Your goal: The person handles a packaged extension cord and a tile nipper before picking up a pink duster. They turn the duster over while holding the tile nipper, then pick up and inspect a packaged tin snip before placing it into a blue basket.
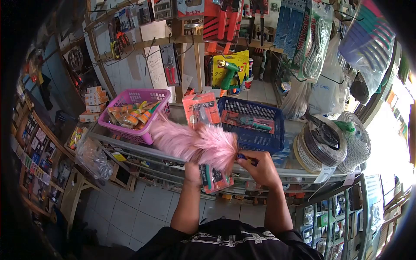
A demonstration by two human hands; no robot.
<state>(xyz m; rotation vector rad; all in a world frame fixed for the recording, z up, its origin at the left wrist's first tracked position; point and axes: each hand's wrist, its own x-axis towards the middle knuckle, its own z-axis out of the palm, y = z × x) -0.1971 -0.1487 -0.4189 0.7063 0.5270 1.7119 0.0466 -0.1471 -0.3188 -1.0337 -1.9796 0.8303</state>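
Observation:
A fluffy pink duster point(197, 141) stretches across the counter, its handle end in my right hand point(259, 168), whose fingers are wrapped round it. Just below the duster, my left hand point(193, 172) is by a red and green tool package point(212, 178) near the counter's front edge; the duster hides its fingers. Behind the duster stands an orange carded package point(201, 107). To the left is a pink basket point(138, 137) with small orange and yellow packets. On the right a dark blue basket point(255, 144) holds a carded pair of pliers point(249, 121).
Coils of cable point(320, 141) sit at the counter's right end. Tools on cards hang from racks above, with a green spray nozzle point(229, 76) in the middle. Orange boxes point(95, 99) are stacked at the left. Glass shelves point(333, 216) stand at the lower right.

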